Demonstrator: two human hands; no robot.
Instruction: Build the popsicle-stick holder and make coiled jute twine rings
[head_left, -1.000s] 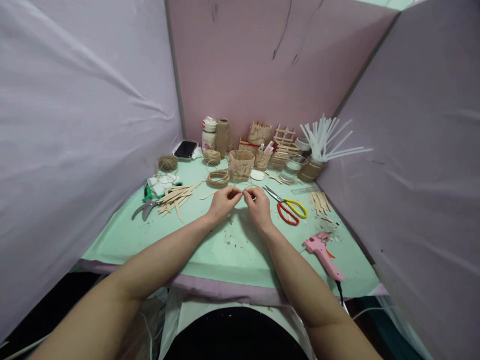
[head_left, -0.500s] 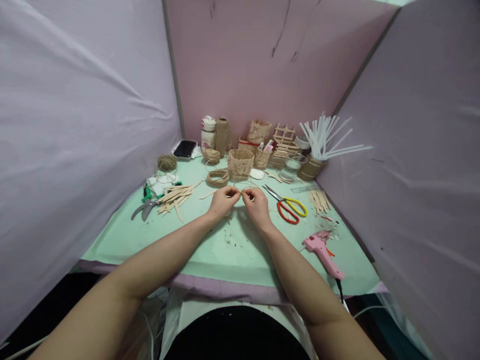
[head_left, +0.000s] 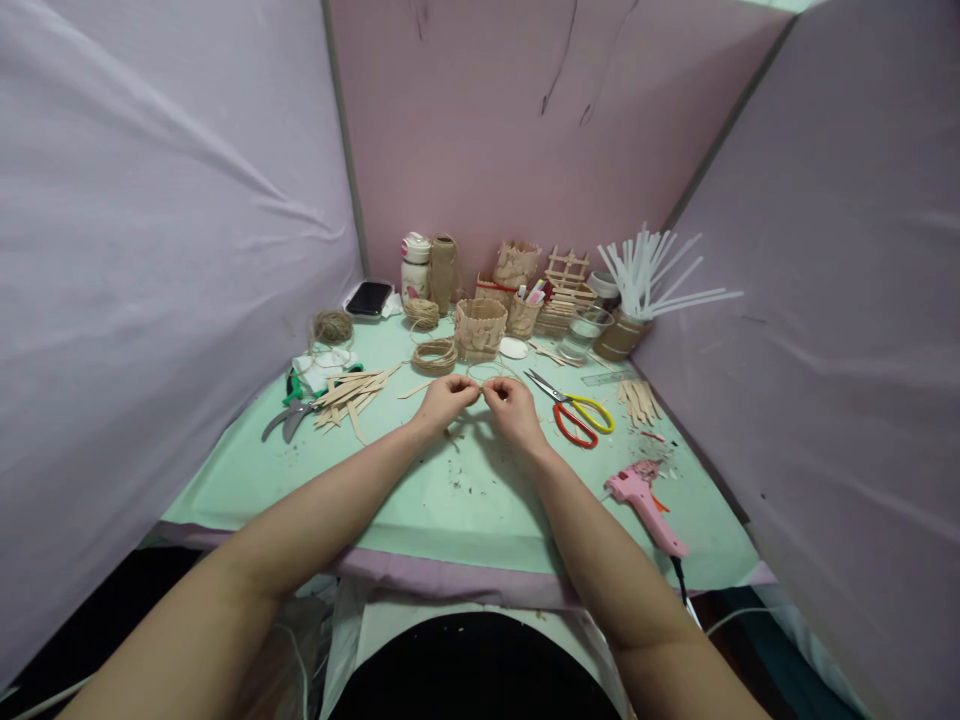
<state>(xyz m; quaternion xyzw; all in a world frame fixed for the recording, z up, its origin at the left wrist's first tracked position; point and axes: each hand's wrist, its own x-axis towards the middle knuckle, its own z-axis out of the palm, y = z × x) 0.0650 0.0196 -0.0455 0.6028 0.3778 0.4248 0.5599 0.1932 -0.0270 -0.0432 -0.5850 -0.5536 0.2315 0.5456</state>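
Observation:
Over the middle of the table my left hand [head_left: 450,398] and my right hand [head_left: 510,405] meet fingertip to fingertip. Both are closed in a pinch on a thin piece of twine [head_left: 491,369], which loops out behind the fingers. The spot between the fingertips is too small to make out clearly. A short brown end shows below my left hand. Just beyond the hands stand a wooden-stick cup [head_left: 480,330] and a coil of twine [head_left: 435,356]. Scissors [head_left: 574,410] with red and yellow handles lie to the right of my right hand.
At left lie wooden sticks [head_left: 352,400], pruning shears [head_left: 294,415] and a twine ball [head_left: 334,326]. A pink glue gun [head_left: 645,505] rests at front right. Behind it stand a jar of white glue sticks [head_left: 622,335] and a clear cup [head_left: 585,335]. Fabric walls close in the table.
Both hands stay pinched together at nearly the same spot, with the fingers shifting slightly. A short brown end shows more plainly below my left hand.

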